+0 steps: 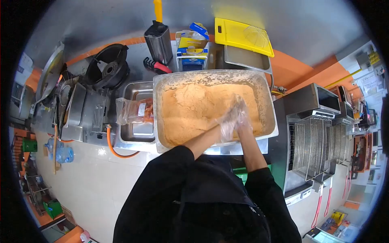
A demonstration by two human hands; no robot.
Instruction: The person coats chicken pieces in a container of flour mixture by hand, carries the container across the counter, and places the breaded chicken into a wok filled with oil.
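My left hand (229, 121) and my right hand (242, 115) are together over the right half of a large metal pan (272, 117). Both wear clear plastic gloves. Their fingers point away from me and look stretched out, slightly smeared. Palm appears to face palm, and I make out nothing held between them. Pale orange, flour-like powder (184, 115) fills the pan, heaped higher at the back left and dusted over its walls. Beside the pan on the left, a plastic bag of reddish food (137, 111) lies across a smaller steel tray (137, 132).
Behind the pan stand a metal holder (158, 42), a red-handled tool (162, 67), boxes (192, 52) and a yellow cutting board (239, 36). A black round pot-like part (107, 67) sits at left. Wire fryer baskets (310, 146) are at right. An orange hose (115, 150) hangs by the counter.
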